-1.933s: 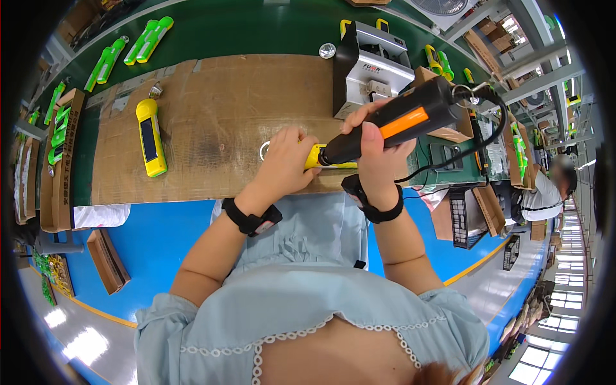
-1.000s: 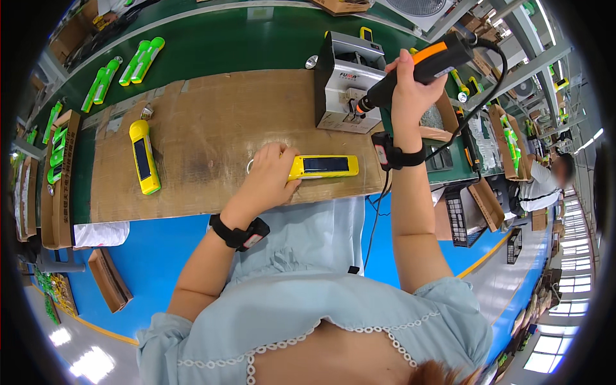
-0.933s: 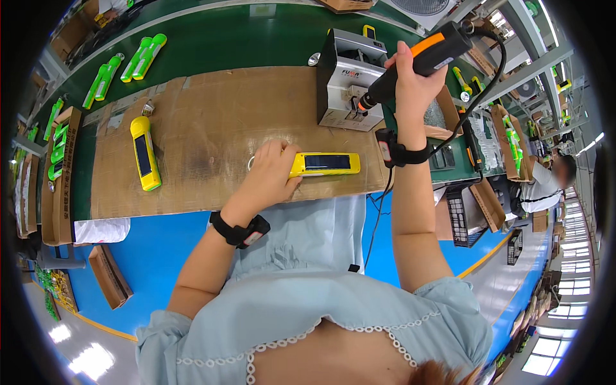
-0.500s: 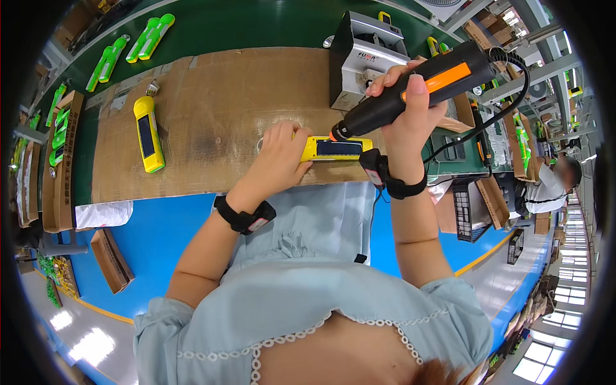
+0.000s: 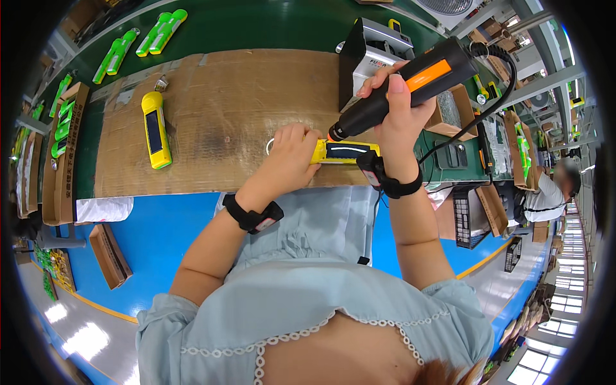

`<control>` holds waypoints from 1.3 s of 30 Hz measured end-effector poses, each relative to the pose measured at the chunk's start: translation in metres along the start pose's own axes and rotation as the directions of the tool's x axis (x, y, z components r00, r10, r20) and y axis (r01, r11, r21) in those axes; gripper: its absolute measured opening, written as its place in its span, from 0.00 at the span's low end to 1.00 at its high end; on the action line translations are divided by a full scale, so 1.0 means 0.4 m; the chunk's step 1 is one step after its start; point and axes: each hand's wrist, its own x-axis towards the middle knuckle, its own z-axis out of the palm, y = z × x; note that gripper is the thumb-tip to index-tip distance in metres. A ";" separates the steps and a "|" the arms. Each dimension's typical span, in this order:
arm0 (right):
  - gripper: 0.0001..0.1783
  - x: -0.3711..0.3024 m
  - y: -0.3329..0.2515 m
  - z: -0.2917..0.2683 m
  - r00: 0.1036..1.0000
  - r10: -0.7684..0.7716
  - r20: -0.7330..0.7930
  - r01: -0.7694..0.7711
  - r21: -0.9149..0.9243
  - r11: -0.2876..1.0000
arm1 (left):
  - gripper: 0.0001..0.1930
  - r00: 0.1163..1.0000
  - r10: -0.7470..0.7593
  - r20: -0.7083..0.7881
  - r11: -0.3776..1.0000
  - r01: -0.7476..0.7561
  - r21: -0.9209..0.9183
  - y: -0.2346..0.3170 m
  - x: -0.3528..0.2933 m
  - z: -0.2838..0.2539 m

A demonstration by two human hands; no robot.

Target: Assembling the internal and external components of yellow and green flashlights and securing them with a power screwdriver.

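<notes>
My left hand (image 5: 292, 159) is closed round the left end of a yellow flashlight-like device (image 5: 319, 153), which lies sideways on the cardboard sheet. A dark panel fills much of its upper face. In my right hand (image 5: 399, 114) is a black electric screwdriver (image 5: 372, 114) with an orange stripe, tilted down to the left. Its orange-ringed tip meets or hovers just over the device's far edge; I cannot tell which. Part of the device's right end is behind my right wrist strap. Another yellow device (image 5: 156, 131) lies farther left, with a small silvery cup-shaped part (image 5: 161, 84) beyond its head.
A grey metal machine (image 5: 371, 59) stands behind my right hand. The screwdriver's black cable (image 5: 497, 106) loops down on the right. Several green devices (image 5: 163, 32) lie at the far left. Cardboard boxes (image 5: 63, 160) flank the cardboard sheet (image 5: 218, 96). A person (image 5: 548, 192) sits far right.
The view has shifted a little. The screwdriver's tip has moved slightly left relative to the yellow device, toward its far edge. Both hands keep their grips.
</notes>
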 end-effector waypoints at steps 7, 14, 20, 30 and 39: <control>0.13 -0.009 0.009 0.016 0.998 0.056 0.011 -0.055 -0.077 0.996 | 0.26 1.000 0.012 -0.014 1.000 -0.012 -0.003 -0.003 0.001 0.003; 0.11 -0.012 0.033 0.030 0.995 0.054 0.080 -0.050 -0.046 0.998 | 0.28 0.997 -0.032 0.067 0.999 0.033 -0.017 -0.014 0.008 0.002; 0.11 -0.018 0.041 0.030 0.995 0.081 0.050 -0.080 -0.011 0.997 | 0.28 0.998 -0.014 0.061 1.000 0.014 -0.001 -0.015 0.003 0.005; 0.13 0.009 0.037 0.031 0.997 0.075 -0.008 -0.075 0.039 0.996 | 0.25 0.999 0.045 0.023 0.993 -0.047 0.112 -0.007 0.018 -0.009; 0.29 -0.062 -0.189 -0.077 0.994 0.001 -0.107 0.028 0.266 0.963 | 0.27 0.881 -0.468 0.066 0.794 0.386 0.470 0.085 -0.115 -0.107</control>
